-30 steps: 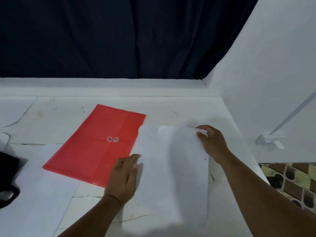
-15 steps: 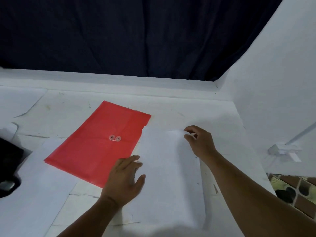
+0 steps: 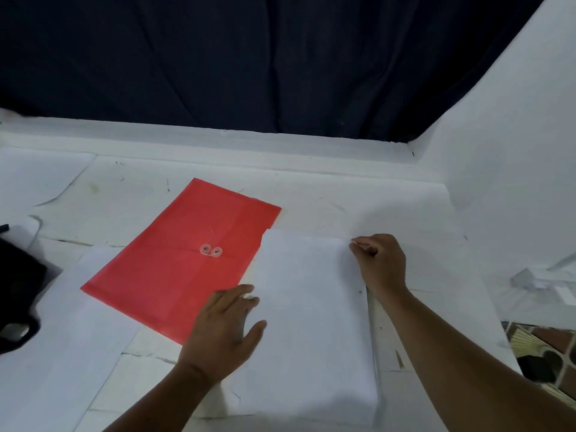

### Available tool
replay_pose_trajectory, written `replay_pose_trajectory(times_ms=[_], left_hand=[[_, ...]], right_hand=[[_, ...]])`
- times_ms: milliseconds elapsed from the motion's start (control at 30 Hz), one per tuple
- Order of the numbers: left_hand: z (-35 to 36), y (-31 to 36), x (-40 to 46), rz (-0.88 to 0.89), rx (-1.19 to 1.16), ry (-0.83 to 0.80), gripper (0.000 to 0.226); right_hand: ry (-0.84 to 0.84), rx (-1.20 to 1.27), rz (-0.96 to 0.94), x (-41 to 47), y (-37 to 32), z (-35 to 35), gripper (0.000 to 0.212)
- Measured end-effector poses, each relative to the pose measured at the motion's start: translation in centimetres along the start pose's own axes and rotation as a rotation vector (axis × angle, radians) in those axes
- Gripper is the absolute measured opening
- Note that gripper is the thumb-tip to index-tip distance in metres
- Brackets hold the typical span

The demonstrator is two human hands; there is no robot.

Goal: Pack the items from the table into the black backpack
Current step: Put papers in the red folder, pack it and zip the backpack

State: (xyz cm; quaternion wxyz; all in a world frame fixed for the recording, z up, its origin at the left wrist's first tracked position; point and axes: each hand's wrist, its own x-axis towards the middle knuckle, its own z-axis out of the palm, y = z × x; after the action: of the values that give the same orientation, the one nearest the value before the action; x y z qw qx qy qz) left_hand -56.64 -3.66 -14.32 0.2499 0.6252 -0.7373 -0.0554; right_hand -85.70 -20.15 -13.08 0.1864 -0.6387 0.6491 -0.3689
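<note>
The lifted white paper sheet had been laid flat near the table's right edge. The left hand pressed it with spread fingers while the right hand pinched its far corner; packing remained ahead.

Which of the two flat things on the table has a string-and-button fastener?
The red envelope, left of the white one. Two small round buttons sit on its front; the white one's face shows none, and both hands are on it.

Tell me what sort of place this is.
Probably a makeshift indoor recording or work corner, not a tidy office: a white paper-covered table with torn seams, a dark curtain hung behind it, a plain white wall beside it, and patterned floor tiles past the table's edge.
</note>
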Motion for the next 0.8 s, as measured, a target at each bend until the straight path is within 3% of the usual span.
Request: replay_pose_trajectory(times_ms=[233, 533, 633, 800], left_hand=[[0.0, 0.1, -0.1, -0.016, 0.02, -0.016, 0.046], [0.1, 0.1, -0.1, -0.013, 0.023, -0.015, 0.046], [0.0, 0.1, -0.1, -0.015, 0.022, -0.011, 0.046], [0.0, 0.0, -0.1, -0.02, 0.026, -0.024, 0.05]], right_hand=[[0.029, -0.044, -0.006, 0.7, -0.1, 0.0, 0.004], [0.006, -0.109, -0.021, 0.7, 0.0, 0.3, 0.014], [-0.025, -0.147, 0.005, 0.8, -0.1, 0.4, 0.029], [-0.048, -0.202, -0.005, 1.4, -0.3, 0.3, 0.017]])
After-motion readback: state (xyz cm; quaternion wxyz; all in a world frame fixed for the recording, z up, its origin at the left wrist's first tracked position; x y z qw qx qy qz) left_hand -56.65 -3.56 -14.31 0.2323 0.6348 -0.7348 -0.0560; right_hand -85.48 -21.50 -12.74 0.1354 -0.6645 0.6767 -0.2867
